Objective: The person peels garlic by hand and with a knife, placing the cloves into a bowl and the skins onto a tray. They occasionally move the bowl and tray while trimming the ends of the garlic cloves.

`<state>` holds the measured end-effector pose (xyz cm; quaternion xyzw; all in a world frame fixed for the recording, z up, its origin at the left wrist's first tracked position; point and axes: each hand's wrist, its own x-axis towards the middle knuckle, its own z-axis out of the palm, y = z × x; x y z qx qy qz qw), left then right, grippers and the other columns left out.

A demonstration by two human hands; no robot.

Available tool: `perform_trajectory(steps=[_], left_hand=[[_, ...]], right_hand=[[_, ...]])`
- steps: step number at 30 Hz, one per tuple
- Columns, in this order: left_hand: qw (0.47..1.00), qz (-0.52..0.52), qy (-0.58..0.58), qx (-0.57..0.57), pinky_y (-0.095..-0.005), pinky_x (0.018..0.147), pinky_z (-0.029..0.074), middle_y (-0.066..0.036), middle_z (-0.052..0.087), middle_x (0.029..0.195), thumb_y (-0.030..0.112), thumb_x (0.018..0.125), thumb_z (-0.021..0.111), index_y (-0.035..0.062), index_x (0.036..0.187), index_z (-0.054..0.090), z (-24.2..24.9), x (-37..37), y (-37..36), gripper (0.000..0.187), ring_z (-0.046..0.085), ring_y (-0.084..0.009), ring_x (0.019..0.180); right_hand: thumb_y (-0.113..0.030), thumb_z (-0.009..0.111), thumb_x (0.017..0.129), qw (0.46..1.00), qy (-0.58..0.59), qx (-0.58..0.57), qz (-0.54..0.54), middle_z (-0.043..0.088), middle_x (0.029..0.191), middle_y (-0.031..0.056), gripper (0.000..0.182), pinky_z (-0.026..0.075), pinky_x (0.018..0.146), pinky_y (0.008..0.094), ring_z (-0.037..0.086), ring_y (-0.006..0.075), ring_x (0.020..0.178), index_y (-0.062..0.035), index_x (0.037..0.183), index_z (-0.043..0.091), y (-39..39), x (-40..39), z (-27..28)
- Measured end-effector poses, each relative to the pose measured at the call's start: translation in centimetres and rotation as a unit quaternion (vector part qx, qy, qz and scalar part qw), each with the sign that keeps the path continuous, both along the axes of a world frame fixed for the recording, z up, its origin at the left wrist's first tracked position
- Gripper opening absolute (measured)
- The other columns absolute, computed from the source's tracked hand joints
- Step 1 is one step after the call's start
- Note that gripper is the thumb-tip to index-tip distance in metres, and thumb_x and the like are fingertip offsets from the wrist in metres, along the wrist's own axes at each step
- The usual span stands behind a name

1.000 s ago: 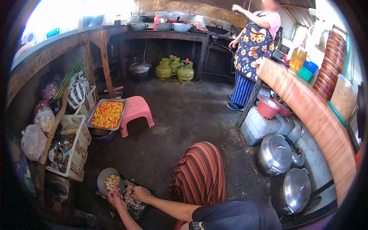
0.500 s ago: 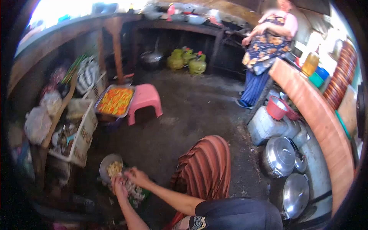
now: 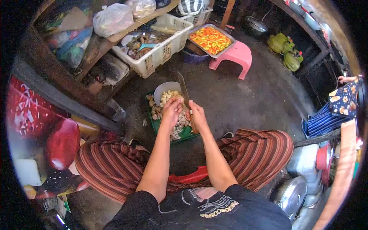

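My right hand [image 3: 197, 114] is wrapped round the handle of a knife [image 3: 183, 86], whose long blade points up and away from me. Close beside it, my left hand [image 3: 173, 110] is closed in a pinch; what sits between its fingertips is too small to make out. Just beyond my hands, a pale bowl [image 3: 158, 93] holds peeled garlic cloves [image 3: 168, 95]. Under the bowl and hands lies a green tray [image 3: 154, 123] with unpeeled garlic [image 3: 156, 111] at its left and papery garlic skins [image 3: 177, 133] near its front.
A metal tray of chopped orange and green vegetables [image 3: 212, 39] rests partly on a pink stool [image 3: 235, 57]. Left of it stands a white plastic crate [image 3: 153, 59]. Green gas cylinders [image 3: 285, 51] are at the back right. Near a lidded pot [image 3: 290, 195], another person's apron [image 3: 343, 100] shows.
My view has swung down and to the left, bringing my hands to the middle. The knife in my right hand now shows clearly, its blade raised.
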<state>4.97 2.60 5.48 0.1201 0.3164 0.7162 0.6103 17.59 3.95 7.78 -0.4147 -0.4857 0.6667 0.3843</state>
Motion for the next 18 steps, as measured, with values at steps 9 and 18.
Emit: perform_trajectory(steps=[9, 18], left_hand=[[0.999, 0.024, 0.024, -0.003, -0.0205, 0.049, 0.034, 0.000, 0.052, 0.075, 0.007, 0.083, 0.058, 0.0064, 0.087, 0.054, -0.1, -0.2, 0.0, 0.006, 0.044, -0.0079, 0.061], [0.996, 0.054, 0.076, -0.005, -0.0185, 0.047, 0.030, 0.004, 0.048, 0.069, 0.009, 0.084, 0.057, 0.0086, 0.084, 0.052, 0.8, 0.9, -0.2, 0.005, 0.040, -0.0042, 0.056]], right_hand=[[-0.037, 0.048, 0.090, 0.999, -0.017, 0.037, 0.003, 0.045, 0.055, -0.0023, 0.035, 0.031, 0.043, 0.0202, 0.041, 0.0051, 0.047, -0.0045, 0.100, 0.057, -0.3, -0.4, 0.2], [-0.030, 0.053, 0.088, 0.996, -0.023, 0.061, -0.054, 0.046, 0.054, -0.0035, 0.034, 0.030, 0.042, 0.0193, 0.040, 0.0039, 0.046, -0.0030, 0.106, 0.062, -0.9, -1.3, -0.1]])
